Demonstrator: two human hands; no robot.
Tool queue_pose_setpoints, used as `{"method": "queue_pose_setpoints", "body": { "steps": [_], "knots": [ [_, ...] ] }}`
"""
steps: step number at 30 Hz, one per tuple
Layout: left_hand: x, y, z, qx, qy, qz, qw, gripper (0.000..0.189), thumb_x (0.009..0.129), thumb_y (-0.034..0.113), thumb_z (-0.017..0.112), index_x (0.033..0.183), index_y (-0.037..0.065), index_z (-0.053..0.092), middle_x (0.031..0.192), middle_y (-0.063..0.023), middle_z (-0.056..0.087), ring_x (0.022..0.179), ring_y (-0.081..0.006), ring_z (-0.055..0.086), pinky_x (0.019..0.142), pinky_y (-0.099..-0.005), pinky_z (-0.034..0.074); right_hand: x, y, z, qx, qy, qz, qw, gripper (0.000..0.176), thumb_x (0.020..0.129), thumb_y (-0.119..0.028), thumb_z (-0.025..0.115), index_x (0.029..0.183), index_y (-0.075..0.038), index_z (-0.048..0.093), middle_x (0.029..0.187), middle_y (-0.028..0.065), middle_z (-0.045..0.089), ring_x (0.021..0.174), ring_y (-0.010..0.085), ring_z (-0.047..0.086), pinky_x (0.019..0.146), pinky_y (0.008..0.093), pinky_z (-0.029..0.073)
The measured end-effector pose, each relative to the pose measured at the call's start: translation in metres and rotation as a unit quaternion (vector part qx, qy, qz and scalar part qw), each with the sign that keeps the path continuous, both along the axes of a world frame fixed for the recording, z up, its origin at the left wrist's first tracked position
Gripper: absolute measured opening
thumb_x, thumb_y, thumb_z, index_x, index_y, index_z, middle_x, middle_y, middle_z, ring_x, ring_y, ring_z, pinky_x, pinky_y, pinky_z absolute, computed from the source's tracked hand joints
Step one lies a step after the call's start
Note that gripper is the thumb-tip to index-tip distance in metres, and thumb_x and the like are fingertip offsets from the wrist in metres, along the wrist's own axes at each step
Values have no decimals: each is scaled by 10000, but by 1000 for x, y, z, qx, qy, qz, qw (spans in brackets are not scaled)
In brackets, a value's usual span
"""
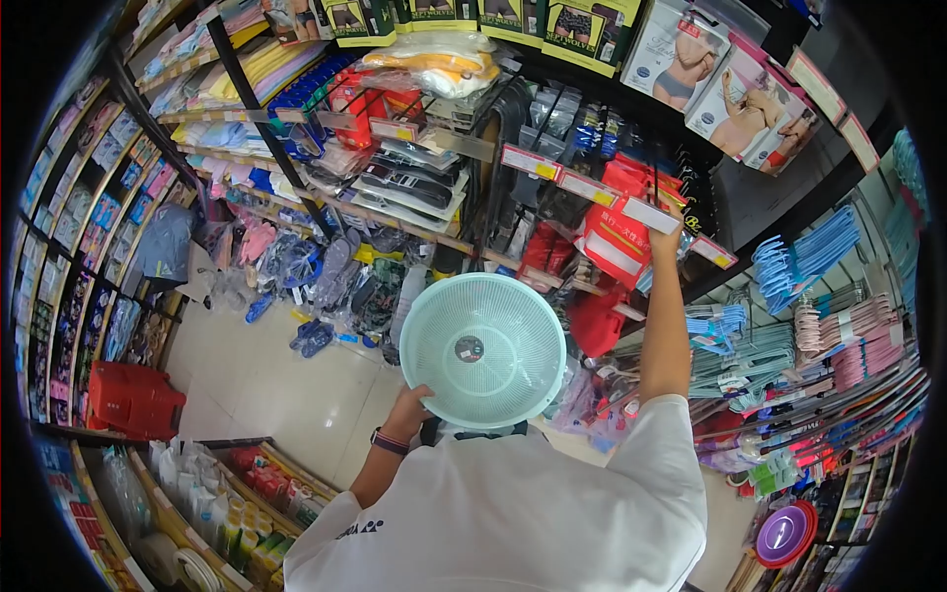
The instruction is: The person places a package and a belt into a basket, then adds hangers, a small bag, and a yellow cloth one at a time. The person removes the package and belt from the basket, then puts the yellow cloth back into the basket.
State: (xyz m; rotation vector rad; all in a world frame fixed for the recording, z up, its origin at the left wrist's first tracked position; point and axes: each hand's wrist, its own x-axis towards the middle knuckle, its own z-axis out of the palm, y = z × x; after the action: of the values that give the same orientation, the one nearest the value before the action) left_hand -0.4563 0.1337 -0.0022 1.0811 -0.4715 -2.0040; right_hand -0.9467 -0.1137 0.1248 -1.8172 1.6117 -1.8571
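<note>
A mint-green plastic colander (503, 380) is in front of my body, its round mouth facing up. It holds nothing but a small dark round label (470, 349) on its bottom. My left hand (405, 410) is closed on the colander's near-left rim. My right arm stretches forward to the rack, where my right hand (667, 235) is beside a hanging red package (614, 240) with white lettering. A white tag (649, 214) on the hook covers part of that hand, so its grip is not clear.
Shelves of packed clothing (414, 187) and boxed underwear (582, 30) stand ahead. Blue hangers (804, 259) and pink hangers (863, 345) hang at the right. Slippers (313, 337) hang low over the tiled floor (266, 370). A red plastic container (135, 399) is at the left, purple and red basins (784, 535) lower right.
</note>
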Motion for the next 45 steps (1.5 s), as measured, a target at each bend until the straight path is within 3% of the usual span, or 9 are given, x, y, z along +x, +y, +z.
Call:
{"method": "queue_pose_setpoints", "body": {
  "steps": [2,6,8,14,17,22,28,39,45],
  "knots": [
    [1,1,0,5,-3,2,1000,536,718,119,518,1239,59,409,1121,-70,506,1004,-209,533,788,-356,486,-13,-22,-10,-11,-225,141,964,288,725,96,579,989,0,644,926,87,646,827,145,617,752,237,476],
    [-1,2,2,-16,17,24,999,562,736,118,510,1271,21,370,1158,-104,500,1032,-231,529,808,-360,486,-30,-48,-29,-77,-153,94,981,404,709,73,623,1100,-3,551,1024,84,604,920,134,571,790,236,465],
    [3,2,0,-8,7,31,999,569,746,114,499,1282,-3,351,1180,-127,498,1049,-254,529,821,-364,490,8,-7,3,-35,38,-147,988,455,703,23,663,1129,-14,510,1082,93,568,974,158,542,846,262,432],
    [7,-15,4,-35,36,28,998,540,755,94,493,1268,-12,365,1169,-126,504,1032,-233,543,832,-356,486,62,72,-41,-19,24,-296,955,598,744,-107,680,1258,19,402,1240,193,449,1172,292,421,988,377,323],
    [14,-24,4,-32,10,6,999,523,744,79,505,1249,11,391,1145,-96,500,1021,-210,532,808,-310,474,100,123,-102,52,-135,-146,979,486,800,-83,623,1234,14,427,1146,126,513,1062,219,496,934,332,376],
    [11,-46,20,-36,-28,-15,999,508,740,41,492,1236,-7,396,1147,-101,500,1049,-215,517,852,-308,445,154,215,-187,257,-418,-33,871,324,909,-211,485,1168,-15,491,960,47,559,892,125,531,771,239,434],
    [13,-77,-6,-67,-32,-130,989,516,736,31,494,1241,0,394,1170,-98,499,1080,-239,501,894,-363,427,222,291,-174,346,-594,-71,722,563,909,-501,382,1202,-31,483,1095,129,578,993,217,554,856,396,438],
    [-54,-93,-2,-84,-13,-345,935,527,713,-44,480,1234,-28,403,1173,-105,497,1108,-220,469,955,-325,347,275,393,-124,320,-403,-365,776,214,874,-201,541,916,6,577,632,-4,493,560,90,416,518,258,345],
    [-96,-66,18,-132,4,-393,910,554,721,-59,476,1266,-29,383,1199,-114,497,1105,-237,481,950,-332,362,271,436,-115,325,-359,-446,753,243,866,-190,544,967,29,571,666,24,509,590,95,429,547,261,365]
  ]
}}
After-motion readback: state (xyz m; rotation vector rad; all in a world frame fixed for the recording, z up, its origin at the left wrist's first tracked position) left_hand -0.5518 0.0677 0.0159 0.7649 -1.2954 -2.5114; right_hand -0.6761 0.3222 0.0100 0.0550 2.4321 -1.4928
